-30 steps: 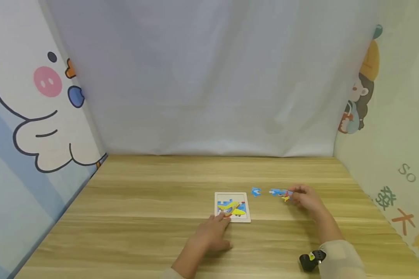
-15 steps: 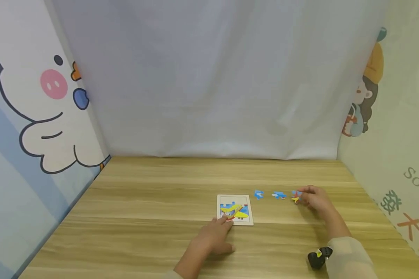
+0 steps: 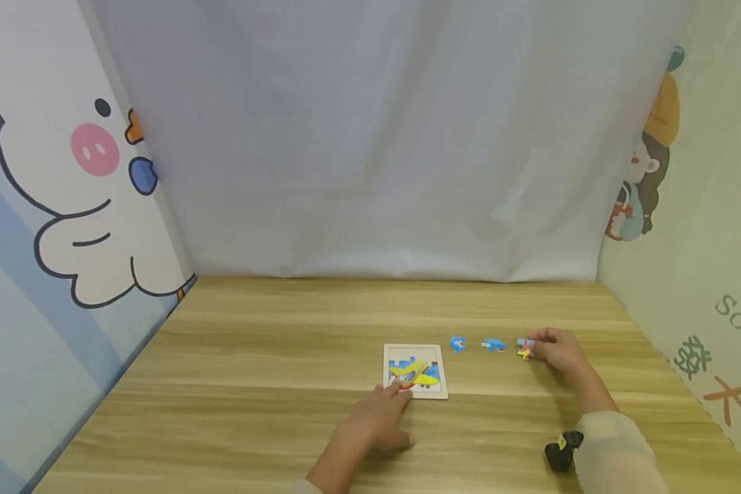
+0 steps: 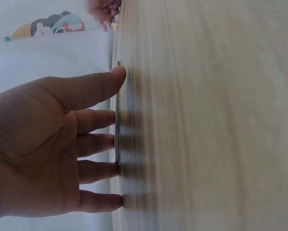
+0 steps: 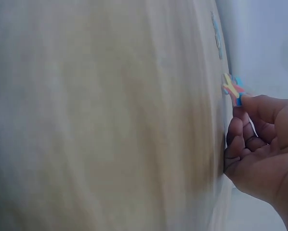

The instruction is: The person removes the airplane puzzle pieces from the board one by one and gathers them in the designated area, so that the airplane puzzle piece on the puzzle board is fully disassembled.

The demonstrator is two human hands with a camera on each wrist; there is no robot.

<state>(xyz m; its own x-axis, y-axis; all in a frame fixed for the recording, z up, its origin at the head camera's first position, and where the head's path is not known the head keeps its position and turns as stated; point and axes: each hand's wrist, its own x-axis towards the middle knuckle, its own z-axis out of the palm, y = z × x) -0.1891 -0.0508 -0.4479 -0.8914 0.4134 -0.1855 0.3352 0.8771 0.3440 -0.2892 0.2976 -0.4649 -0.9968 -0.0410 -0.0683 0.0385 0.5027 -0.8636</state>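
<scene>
A square puzzle board (image 3: 442,384) with a pale frame lies on the table, partly filled with a yellow airplane picture. My left hand (image 3: 379,418) rests its fingertips on the board's near left edge; in the left wrist view its fingers (image 4: 97,172) are straight. Farther right, my right hand (image 3: 558,353) pinches a puzzle piece (image 3: 523,348) in blue, red and yellow between thumb and finger. The right wrist view shows that piece (image 5: 234,90) tilted up at the fingertips. A blue puzzle piece (image 3: 457,344) and a second blue piece (image 3: 494,345) lie between board and right hand.
The wooden table (image 3: 253,357) stretches out around the board. A white curtain (image 3: 377,151) hangs at its back edge. Printed walls stand at left and right. A small black device (image 3: 562,453) sits at the right wrist, by the sleeve (image 3: 617,453).
The right hand has drawn its puzzle piece a little to the right, apart from the blue piece beside it. The view shifted slightly. The left hand stays on the board.
</scene>
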